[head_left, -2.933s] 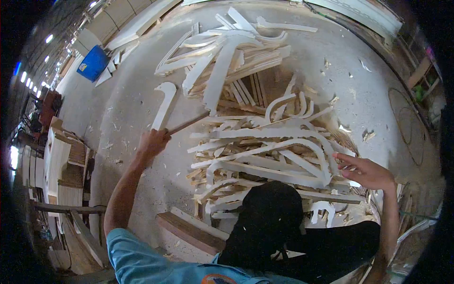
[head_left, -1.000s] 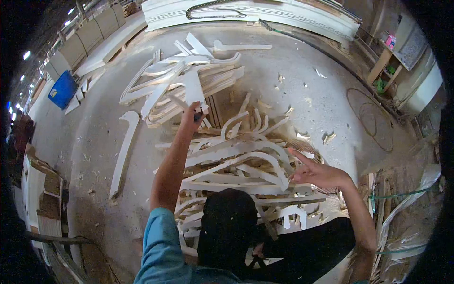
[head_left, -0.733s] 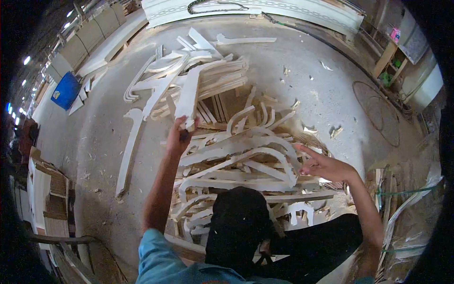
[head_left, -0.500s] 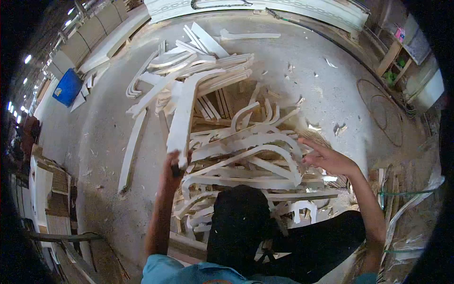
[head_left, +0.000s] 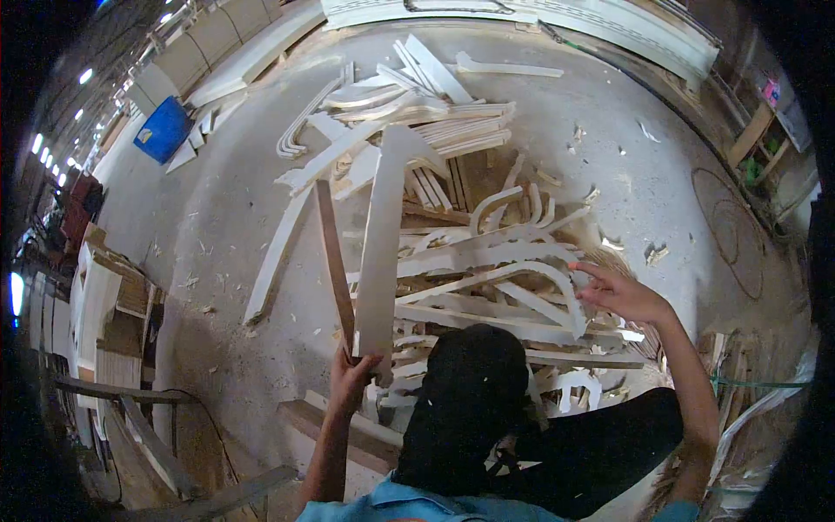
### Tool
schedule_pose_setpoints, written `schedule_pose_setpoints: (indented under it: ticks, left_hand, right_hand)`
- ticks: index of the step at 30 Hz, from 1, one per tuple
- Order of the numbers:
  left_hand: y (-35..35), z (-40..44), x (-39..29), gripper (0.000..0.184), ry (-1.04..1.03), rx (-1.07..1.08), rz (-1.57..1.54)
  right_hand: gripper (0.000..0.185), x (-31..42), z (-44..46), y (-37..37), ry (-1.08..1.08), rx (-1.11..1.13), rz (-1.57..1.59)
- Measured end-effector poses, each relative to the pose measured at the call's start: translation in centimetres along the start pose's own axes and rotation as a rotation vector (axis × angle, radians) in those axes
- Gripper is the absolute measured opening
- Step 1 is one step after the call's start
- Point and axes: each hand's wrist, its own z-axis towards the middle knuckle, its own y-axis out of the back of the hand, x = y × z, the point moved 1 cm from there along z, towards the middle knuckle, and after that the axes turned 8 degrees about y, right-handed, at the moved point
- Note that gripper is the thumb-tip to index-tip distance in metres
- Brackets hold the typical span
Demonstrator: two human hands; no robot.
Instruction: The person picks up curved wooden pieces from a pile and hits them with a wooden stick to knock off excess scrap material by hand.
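My left hand (head_left: 350, 376) is closed around the lower end of a long pale wooden board (head_left: 379, 252) with a bent far end, which stands tilted up over the pile. A narrow brown wooden strip (head_left: 335, 257) also runs down to this hand, its lower end at my fingers. My right hand (head_left: 628, 296) is open, fingers apart, beside the end of a curved wooden piece (head_left: 531, 271); whether it touches the piece I cannot tell. Beneath both lies a heap of cut wooden pieces (head_left: 461, 306), many of them curved.
More curved wooden strips (head_left: 470, 130) are stacked at the far side. A blue bin (head_left: 163, 130) stands at far left, with stacked boards (head_left: 113, 322) at near left. A dark hose (head_left: 644, 91) crosses the floor at upper right. Wood scraps (head_left: 657, 252) litter the floor.
My left hand has moved down and toward me in the view with the board. The brown strip now shows apart from the board. My right hand stays by the curved piece; the camera has turned slightly left.
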Motion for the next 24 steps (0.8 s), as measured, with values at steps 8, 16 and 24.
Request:
schedule_pose_setpoints:
  ticks: [8,16,24]
  left_hand:
    - [3.7,-2.5,0.2,0.054,0.170,0.109,-0.336]
    - [6.6,-2.1,2.9,0.055,0.095,-0.016,-0.181]
    - [1.9,-0.9,-1.2,0.068,0.079,0.071,-0.301]
  right_hand:
    - [0.055,-0.1,0.0,-0.2,0.039,-0.039,-0.042]
    - [0.057,-0.7,-0.5,2.0,0.195,-0.326,0.077]
    - [0.051,-1.5,-0.8,3.5,0.111,-0.507,0.100]
